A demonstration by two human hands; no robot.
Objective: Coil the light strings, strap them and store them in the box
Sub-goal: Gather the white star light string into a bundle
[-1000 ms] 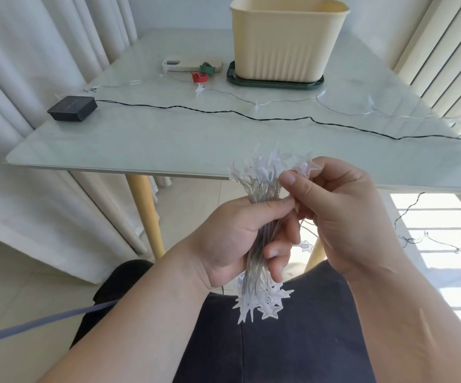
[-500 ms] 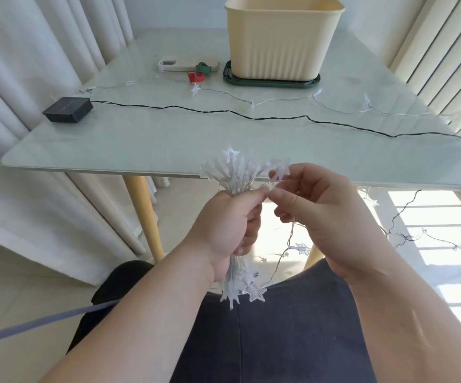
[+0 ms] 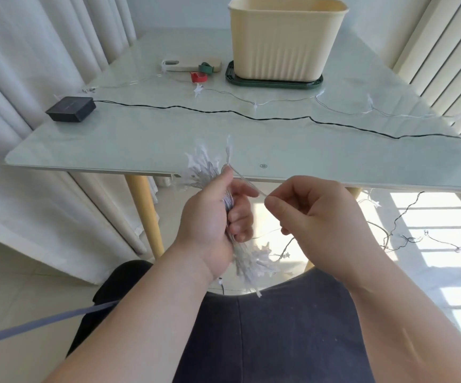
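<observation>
A pale glossy table [image 3: 141, 139] on yellow wooden legs [image 3: 143, 214] carries a ribbed cream box [image 3: 284, 42] at its far side, standing on a dark green tray [image 3: 273, 83]. Left of the tray lie a cream phone [image 3: 185, 64], a green strap roll [image 3: 205, 68] touching it, and a red strap roll [image 3: 198, 77] just in front. A flat black unit [image 3: 70, 108] sits near the left edge, and its black wire [image 3: 223, 112] runs across to the right edge. A clear light string [image 3: 342, 109] with small stars lies between the wire and the tray.
</observation>
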